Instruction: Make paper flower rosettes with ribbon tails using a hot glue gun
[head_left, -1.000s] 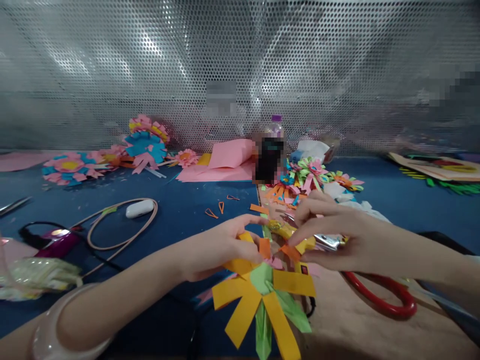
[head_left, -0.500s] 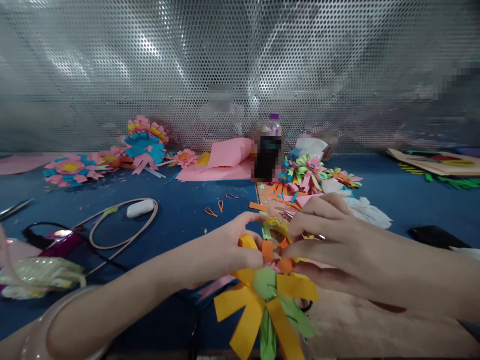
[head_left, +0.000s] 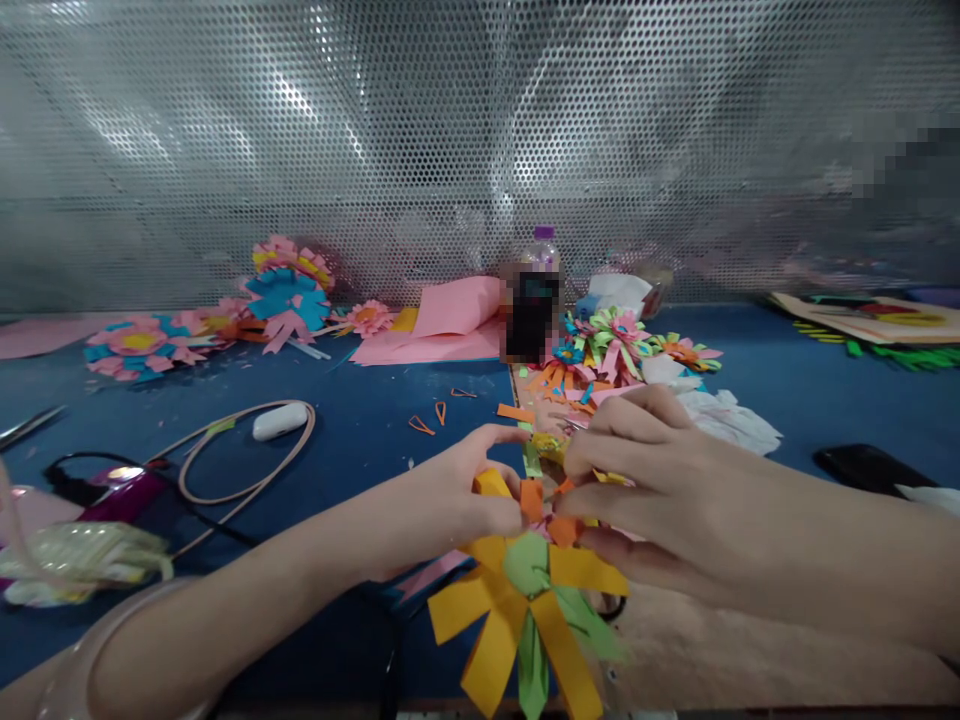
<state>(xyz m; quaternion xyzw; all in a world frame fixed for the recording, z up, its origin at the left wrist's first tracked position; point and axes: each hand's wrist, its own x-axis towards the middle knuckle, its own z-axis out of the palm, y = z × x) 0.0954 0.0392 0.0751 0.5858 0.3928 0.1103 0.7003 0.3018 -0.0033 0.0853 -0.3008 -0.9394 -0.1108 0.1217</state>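
A paper flower (head_left: 491, 610) with yellow-orange strip petals, green leaf-like pieces and small orange tabs at its top is between my two hands. My left hand (head_left: 480, 490) pinches its upper left side with thumb and fingers. From the right, my right hand (head_left: 652, 490) is closed round the upper right part, its fingertips by an orange tab (head_left: 564, 528). The fingers of that hand partly hide the flower's centre. A sliver of something shiny shows beside the right fingers, too small to name.
Folded orange strips (head_left: 421, 425) lie on the blue tabletop (head_left: 360, 400). Finished paper flowers (head_left: 139, 342), pink sheets (head_left: 431, 345) and a purple-capped bottle (head_left: 544, 245) stand along the perforated metal wall. A cable (head_left: 247, 492) coils at left; crumpled tissue (head_left: 727, 420) and a black phone-like object (head_left: 870, 468) lie right.
My right hand has shifted slightly left against the flower, and less of the shiny thing shows by its fingers. My left hand keeps its pinch. The whole view has moved a little.
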